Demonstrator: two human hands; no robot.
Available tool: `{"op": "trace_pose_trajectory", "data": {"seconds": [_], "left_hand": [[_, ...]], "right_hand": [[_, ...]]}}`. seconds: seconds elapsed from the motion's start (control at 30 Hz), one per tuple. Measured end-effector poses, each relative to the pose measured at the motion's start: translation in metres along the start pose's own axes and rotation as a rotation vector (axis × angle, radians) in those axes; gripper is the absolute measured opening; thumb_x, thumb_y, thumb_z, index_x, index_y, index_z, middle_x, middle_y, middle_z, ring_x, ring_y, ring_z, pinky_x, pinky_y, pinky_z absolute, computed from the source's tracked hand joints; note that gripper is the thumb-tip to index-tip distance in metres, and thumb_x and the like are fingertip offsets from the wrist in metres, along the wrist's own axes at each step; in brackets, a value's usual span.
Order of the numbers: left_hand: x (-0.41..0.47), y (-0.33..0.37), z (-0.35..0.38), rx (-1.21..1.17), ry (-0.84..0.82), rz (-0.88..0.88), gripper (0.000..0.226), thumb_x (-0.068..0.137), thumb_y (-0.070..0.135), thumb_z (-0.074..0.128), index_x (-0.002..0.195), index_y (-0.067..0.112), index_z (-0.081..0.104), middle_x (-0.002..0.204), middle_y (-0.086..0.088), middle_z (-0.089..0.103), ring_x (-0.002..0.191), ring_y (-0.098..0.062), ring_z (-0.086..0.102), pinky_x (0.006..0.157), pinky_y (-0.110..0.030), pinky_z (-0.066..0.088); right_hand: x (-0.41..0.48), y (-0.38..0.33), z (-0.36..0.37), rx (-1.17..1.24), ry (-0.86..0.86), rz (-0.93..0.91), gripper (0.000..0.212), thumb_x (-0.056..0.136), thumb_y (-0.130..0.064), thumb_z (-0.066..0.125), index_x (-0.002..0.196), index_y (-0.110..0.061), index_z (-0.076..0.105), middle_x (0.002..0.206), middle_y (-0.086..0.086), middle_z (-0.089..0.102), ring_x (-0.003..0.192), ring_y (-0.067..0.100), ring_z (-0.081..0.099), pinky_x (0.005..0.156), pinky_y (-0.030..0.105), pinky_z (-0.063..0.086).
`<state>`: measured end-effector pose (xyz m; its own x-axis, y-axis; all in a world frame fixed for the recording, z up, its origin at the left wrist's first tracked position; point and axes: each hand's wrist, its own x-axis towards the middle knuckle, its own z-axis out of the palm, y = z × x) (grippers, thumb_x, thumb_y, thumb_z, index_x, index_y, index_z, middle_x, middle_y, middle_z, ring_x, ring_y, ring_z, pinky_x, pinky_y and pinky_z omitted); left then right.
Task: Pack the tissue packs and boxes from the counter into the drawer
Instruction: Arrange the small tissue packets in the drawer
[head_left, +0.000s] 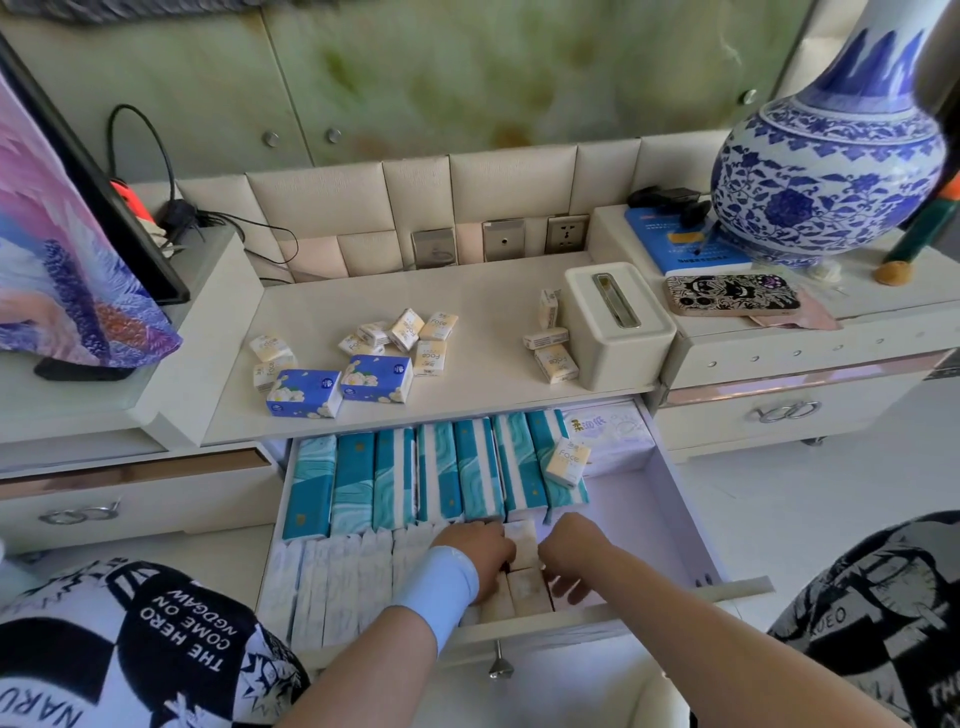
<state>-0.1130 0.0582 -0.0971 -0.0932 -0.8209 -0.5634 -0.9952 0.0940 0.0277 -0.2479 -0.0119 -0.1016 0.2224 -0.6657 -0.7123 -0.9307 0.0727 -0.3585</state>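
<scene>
The open drawer (680, 519) holds a row of teal tissue packs (441, 473) standing on edge, white packs (337, 582) in front, and one small cream pack (567, 461) lying on the teal row. Both hands are down in the drawer's front part. My left hand (480, 553), with a pale blue wristband, and my right hand (571, 551) press on either side of small cream packs (524, 577) standing there. On the counter (467, 291) lie two blue floral tissue packs (337, 389) and several small cream packs (410, 332), with more (550, 348) beside a white tissue box (618, 322).
A large blue-and-white vase (831, 171), a blue book (675, 244) and a phone (732, 296) stand on the raised shelf at right. A screen (78, 208) with cables is at left. Wall sockets (504, 239) line the counter's back. My knees flank the drawer.
</scene>
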Motion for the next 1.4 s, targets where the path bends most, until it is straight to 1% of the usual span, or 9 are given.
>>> {"op": "trace_pose_trajectory", "data": {"seconds": [0.1, 0.2, 0.37, 0.5, 0.63, 0.77, 0.9, 1.1, 1.4], "left_hand": [[-0.002, -0.005, -0.009, -0.068, 0.048, -0.016, 0.026, 0.088, 0.009, 0.056, 0.112, 0.014, 0.064, 0.113, -0.009, 0.062, 0.099, -0.031, 0.062, 0.075, -0.034, 0.050], [-0.006, -0.014, -0.023, -0.206, 0.231, -0.099, 0.023, 0.093, 0.017, 0.050, 0.110, 0.019, 0.067, 0.110, -0.004, 0.066, 0.097, -0.027, 0.063, 0.077, -0.033, 0.052], [-0.017, -0.035, -0.035, -0.419, 0.398, -0.175, 0.031, 0.094, 0.017, 0.050, 0.123, 0.025, 0.057, 0.110, 0.005, 0.060, 0.101, -0.018, 0.057, 0.085, -0.035, 0.051], [-0.024, -0.040, -0.035, -0.568, 0.428, -0.206, 0.043, 0.094, 0.023, 0.058, 0.136, 0.026, 0.046, 0.124, 0.004, 0.054, 0.100, -0.015, 0.055, 0.088, -0.034, 0.049], [-0.023, -0.035, -0.042, -0.832, 0.480, -0.208, 0.055, 0.095, 0.033, 0.057, 0.145, 0.034, 0.033, 0.139, 0.008, 0.045, 0.112, -0.017, 0.057, 0.096, -0.035, 0.047], [-0.015, -0.047, -0.069, -1.310, 0.517, -0.339, 0.056, 0.088, 0.042, 0.061, 0.139, 0.033, 0.040, 0.122, 0.007, 0.059, 0.100, -0.018, 0.066, 0.088, -0.040, 0.056], [-0.009, -0.072, -0.100, -1.439, 0.524, -0.376, 0.053, 0.087, 0.026, 0.068, 0.135, 0.030, 0.044, 0.105, -0.001, 0.062, 0.092, -0.022, 0.066, 0.080, -0.035, 0.059], [0.011, -0.116, -0.135, -1.073, 0.498, -0.389, 0.062, 0.089, 0.014, 0.057, 0.143, 0.040, 0.039, 0.124, -0.005, 0.058, 0.107, -0.027, 0.059, 0.093, -0.036, 0.050], [0.057, -0.123, -0.144, -0.879, 0.570, -0.381, 0.033, 0.092, 0.019, 0.056, 0.121, 0.035, 0.055, 0.103, 0.003, 0.059, 0.092, -0.022, 0.054, 0.075, -0.026, 0.039]], "right_hand": [[-0.001, -0.001, -0.023, -0.277, 0.433, -0.154, 0.013, 0.091, -0.020, 0.049, 0.093, -0.014, 0.060, 0.090, 0.003, 0.067, 0.078, 0.021, 0.067, 0.061, 0.024, 0.046], [-0.002, -0.010, -0.043, -0.196, 0.687, -0.367, 0.016, 0.090, -0.021, 0.048, 0.100, -0.015, 0.059, 0.101, 0.005, 0.062, 0.091, 0.025, 0.062, 0.066, 0.031, 0.050], [0.018, -0.002, -0.053, -0.398, 0.490, -0.422, 0.050, 0.088, -0.030, 0.060, 0.135, -0.026, 0.043, 0.140, 0.004, 0.041, 0.122, 0.025, 0.041, 0.098, 0.039, 0.044], [0.020, -0.006, -0.043, -0.447, 0.542, -0.445, 0.056, 0.081, -0.036, 0.070, 0.130, -0.030, 0.044, 0.129, 0.001, 0.047, 0.113, 0.022, 0.046, 0.095, 0.037, 0.043], [0.013, -0.033, -0.039, -0.125, 0.535, -0.608, 0.067, 0.072, -0.034, 0.077, 0.130, -0.027, 0.043, 0.126, -0.001, 0.048, 0.112, 0.022, 0.052, 0.093, 0.037, 0.045], [-0.003, -0.067, -0.051, 0.114, 0.467, -0.889, 0.065, 0.073, -0.021, 0.079, 0.129, -0.022, 0.047, 0.122, -0.004, 0.052, 0.107, 0.015, 0.055, 0.082, 0.021, 0.044], [-0.012, -0.095, -0.073, 0.056, 0.397, -1.000, 0.071, 0.072, -0.024, 0.081, 0.133, -0.024, 0.045, 0.127, -0.002, 0.056, 0.109, 0.018, 0.058, 0.087, 0.028, 0.050], [0.025, -0.125, -0.139, -0.563, 0.562, -0.695, 0.067, 0.088, -0.031, 0.066, 0.146, -0.030, 0.032, 0.148, 0.005, 0.034, 0.132, 0.027, 0.039, 0.105, 0.042, 0.043], [0.090, -0.134, -0.144, -0.532, 0.496, -0.326, 0.076, 0.090, -0.013, 0.051, 0.152, -0.027, 0.010, 0.162, 0.016, -0.008, 0.147, 0.038, 0.009, 0.113, 0.049, 0.031]]}}
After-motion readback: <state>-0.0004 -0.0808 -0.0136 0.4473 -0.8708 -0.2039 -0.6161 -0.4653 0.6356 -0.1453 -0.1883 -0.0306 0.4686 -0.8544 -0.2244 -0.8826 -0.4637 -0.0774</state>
